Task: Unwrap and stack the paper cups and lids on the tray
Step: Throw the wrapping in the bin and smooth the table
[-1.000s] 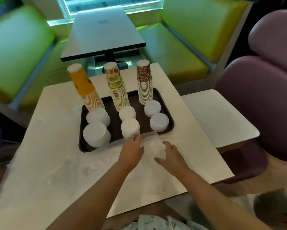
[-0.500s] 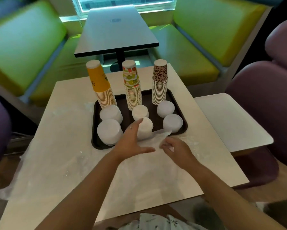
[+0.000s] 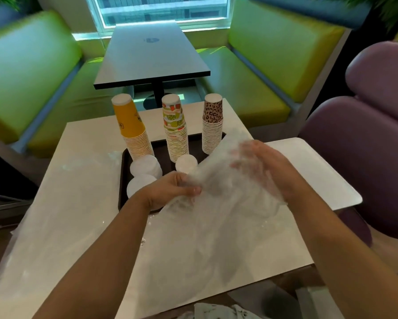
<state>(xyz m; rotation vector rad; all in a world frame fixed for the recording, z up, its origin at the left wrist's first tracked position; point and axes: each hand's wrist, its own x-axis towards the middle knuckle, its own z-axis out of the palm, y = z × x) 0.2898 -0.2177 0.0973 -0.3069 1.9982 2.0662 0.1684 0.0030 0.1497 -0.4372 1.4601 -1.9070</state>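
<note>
Gripping crumpled clear plastic wrap [image 3: 218, 180] over the dark tray's [image 3: 122, 180] near edge, left hand [image 3: 170, 189] pinches it (right hand [image 3: 260, 162] grasps it too).

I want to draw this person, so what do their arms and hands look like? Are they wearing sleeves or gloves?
Both arms are bare up to the picture's lower edge: no sleeves show. The left hand has no glove, ring or watch that can be seen. The right hand is partly veiled by clear plastic wrap, so rings there cannot be told. At the bottom edge, a bit of light patterned clothing peeks in.
</note>
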